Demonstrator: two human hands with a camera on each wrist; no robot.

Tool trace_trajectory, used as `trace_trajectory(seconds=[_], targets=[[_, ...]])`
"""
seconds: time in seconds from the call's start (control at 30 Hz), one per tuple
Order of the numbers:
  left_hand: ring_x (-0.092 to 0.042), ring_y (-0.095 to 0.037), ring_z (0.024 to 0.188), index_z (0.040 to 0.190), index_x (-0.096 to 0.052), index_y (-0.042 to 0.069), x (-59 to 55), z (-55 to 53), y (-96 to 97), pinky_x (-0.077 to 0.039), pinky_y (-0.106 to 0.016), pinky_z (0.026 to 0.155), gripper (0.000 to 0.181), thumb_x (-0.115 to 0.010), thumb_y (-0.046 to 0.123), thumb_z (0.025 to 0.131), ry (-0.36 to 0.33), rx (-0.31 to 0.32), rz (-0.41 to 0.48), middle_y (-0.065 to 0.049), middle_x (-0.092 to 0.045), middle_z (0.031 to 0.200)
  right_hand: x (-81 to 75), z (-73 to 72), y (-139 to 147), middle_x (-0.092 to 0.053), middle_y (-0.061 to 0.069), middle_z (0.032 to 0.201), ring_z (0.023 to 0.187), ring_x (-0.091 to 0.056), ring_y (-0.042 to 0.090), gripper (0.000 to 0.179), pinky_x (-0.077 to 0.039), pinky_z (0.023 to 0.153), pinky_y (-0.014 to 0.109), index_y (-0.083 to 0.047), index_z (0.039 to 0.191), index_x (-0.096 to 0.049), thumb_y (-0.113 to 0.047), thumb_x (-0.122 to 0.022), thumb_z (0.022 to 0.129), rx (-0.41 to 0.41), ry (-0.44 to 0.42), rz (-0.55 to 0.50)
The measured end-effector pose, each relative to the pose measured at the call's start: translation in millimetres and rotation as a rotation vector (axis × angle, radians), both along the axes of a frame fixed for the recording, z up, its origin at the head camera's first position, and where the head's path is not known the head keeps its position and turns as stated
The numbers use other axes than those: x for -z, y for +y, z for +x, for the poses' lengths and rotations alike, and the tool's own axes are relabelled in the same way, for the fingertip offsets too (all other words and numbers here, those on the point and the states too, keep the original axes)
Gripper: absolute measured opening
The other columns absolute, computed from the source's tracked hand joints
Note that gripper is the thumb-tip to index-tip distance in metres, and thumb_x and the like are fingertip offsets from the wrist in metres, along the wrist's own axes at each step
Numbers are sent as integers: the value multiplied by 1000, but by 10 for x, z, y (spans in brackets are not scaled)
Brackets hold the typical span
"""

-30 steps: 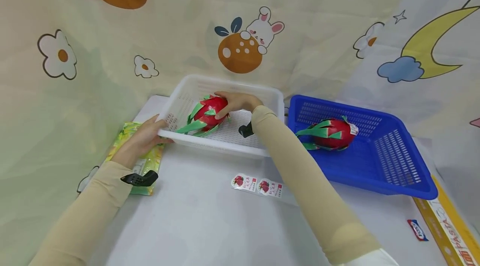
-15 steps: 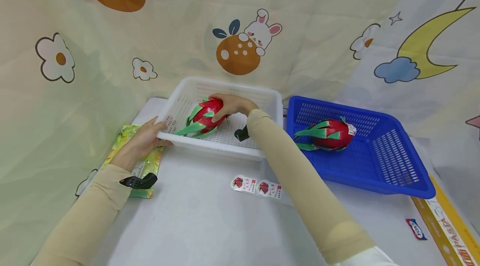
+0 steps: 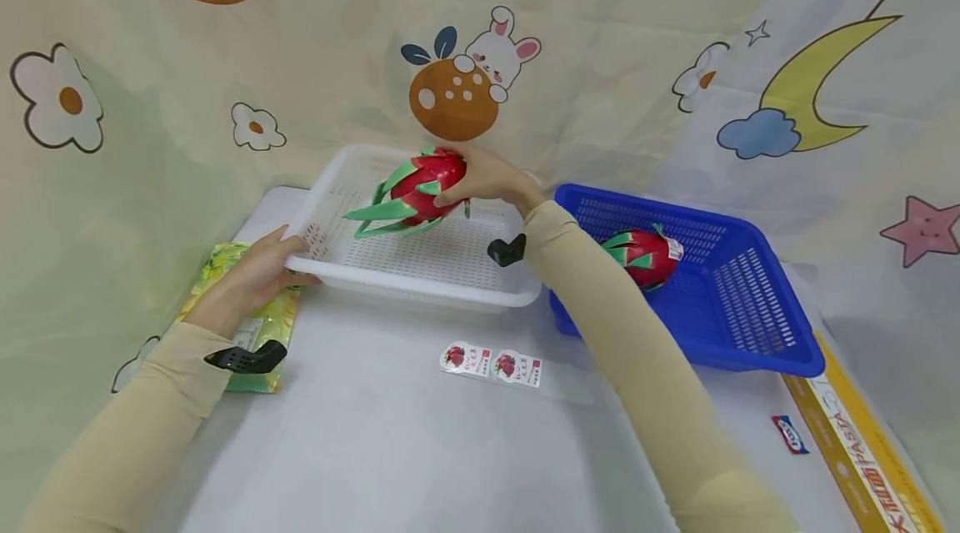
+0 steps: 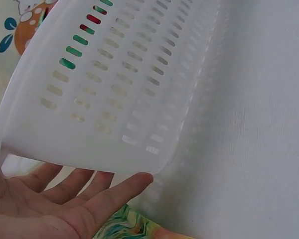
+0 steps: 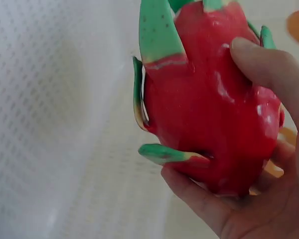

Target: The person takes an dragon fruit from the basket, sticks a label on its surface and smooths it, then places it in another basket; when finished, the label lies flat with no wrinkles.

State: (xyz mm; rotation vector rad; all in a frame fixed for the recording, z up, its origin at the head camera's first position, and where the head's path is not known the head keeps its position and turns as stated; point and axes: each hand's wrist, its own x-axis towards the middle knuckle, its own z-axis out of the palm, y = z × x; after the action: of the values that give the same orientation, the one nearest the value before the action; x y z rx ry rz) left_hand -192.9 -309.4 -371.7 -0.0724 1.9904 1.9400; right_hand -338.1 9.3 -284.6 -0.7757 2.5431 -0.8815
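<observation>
In the head view my right hand [image 3: 487, 174] grips a red dragon fruit [image 3: 431, 183] with long green leaf tips, above the floor of a white perforated basket [image 3: 427, 274]. The right wrist view shows the thumb across the fruit's red skin and the other fingers beneath and behind it. My left hand [image 3: 258, 266] holds the white basket at its near left corner, with fingers around the rim, as the left wrist view [image 4: 89, 199] also shows. A second dragon fruit [image 3: 651, 259] with a white sticker lies in the blue basket [image 3: 750, 316] on the right, partly behind my right sleeve.
Two round-topped dragon fruit stickers [image 3: 491, 364] on a clear strip lie in front of the white basket. A yellow-green packet [image 3: 262, 333] lies under my left wrist. At right are a small blue-and-red wrapper [image 3: 790, 434] and a long yellow pasta box [image 3: 862, 450]. A printed cloth hangs behind.
My right hand has lifted the dragon fruit up from the white basket's floor. My left hand keeps its hold on the corner. The whole head view has shifted a little.
</observation>
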Motion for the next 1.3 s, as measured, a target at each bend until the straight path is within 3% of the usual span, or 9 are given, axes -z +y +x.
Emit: trace_trajectory(seconds=[0.13,0.3,0.4,0.53,0.7,0.87,1.03,1.3], targets=[[-26,-35,139,157,-5,21,-16,-13,-35,-38,-52,105,58,-28,18,104,-7,-1,6,-15,-12,160,-326,302,332,-43,4,145,131,-41,22,94,-52,97,38,-19,151,-30,-28,-83,73,39,24,-64],[-36,-25,130,157,-5,19,3,30,-137,-49,-39,93,60,-34,19,104,-21,-1,31,-8,-20,154,-452,978,787,-48,5,139,124,-48,22,95,-52,96,42,-20,150,-33,-27,-85,70,96,-4,-109],[-45,-15,120,157,-6,19,21,72,-209,-52,-36,88,62,-38,20,104,-30,-1,74,-2,-28,148,-379,1449,1023,-49,6,139,124,-49,26,96,-52,95,44,-22,150,-34,-29,-86,69,132,-31,-46],[-55,-6,109,157,-5,17,25,107,-265,-54,-35,86,65,-42,19,103,-33,-1,132,7,-38,136,-118,2013,1268,-50,9,139,125,-49,30,94,-53,94,45,-17,148,-36,-30,-86,69,97,-61,-27],[-62,-3,102,157,-6,13,19,84,-258,-56,-34,83,66,-44,18,103,-7,16,178,11,-48,126,277,2546,1402,-56,6,131,117,-54,25,92,-55,86,32,-13,143,-43,-31,-88,65,90,-118,-84],[-63,-4,102,157,-3,14,54,62,-213,-56,-34,83,67,-43,17,103,-13,36,222,13,-52,123,544,2911,1446,-57,5,130,118,-55,26,90,-56,86,34,-9,139,-46,-34,-88,63,124,-163,-90],[-63,-3,102,157,-1,17,89,52,-170,-56,-33,83,66,-40,19,104,-14,41,177,12,-47,125,671,3096,1431,-56,4,130,118,-54,28,90,-59,79,36,-10,138,-47,-35,-88,62,186,-193,-75],[-63,-3,102,157,-3,16,69,-3,-66,-57,-33,82,65,-40,20,104,17,58,162,13,-49,125,746,3315,1350,-52,-1,131,116,-56,25,89,-60,75,36,-15,137,-45,-42,-87,64,285,-57,0]])
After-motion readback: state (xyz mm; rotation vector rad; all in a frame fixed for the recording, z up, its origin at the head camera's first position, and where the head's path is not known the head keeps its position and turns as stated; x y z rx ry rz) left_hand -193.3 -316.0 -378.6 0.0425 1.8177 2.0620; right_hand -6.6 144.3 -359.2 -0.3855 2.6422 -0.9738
